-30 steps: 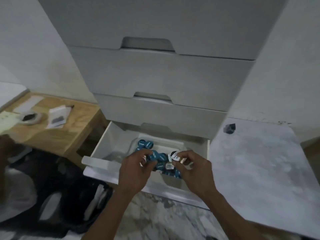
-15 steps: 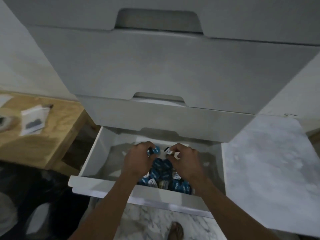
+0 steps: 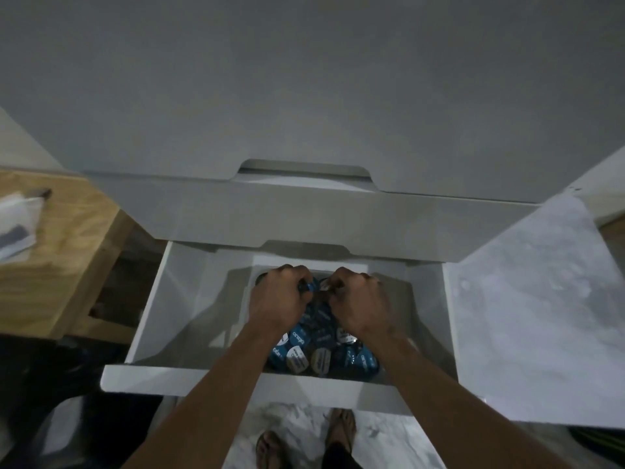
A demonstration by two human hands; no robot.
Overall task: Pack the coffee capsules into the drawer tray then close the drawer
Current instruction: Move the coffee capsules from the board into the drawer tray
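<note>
Drawer open, capsules going into tray.
Drawer pulled out, not yet closed; tray inside holds a heap of capsules; left hand and right hand each curl round a capsule at the tray's far end.

Fingertips of left hand and right hand curled under, out of sight among coffee capsules (what each pinches unclear). Tray mostly covered by forearms. Capsule print too dim to read. Paper packet cut by left edge.
</note>
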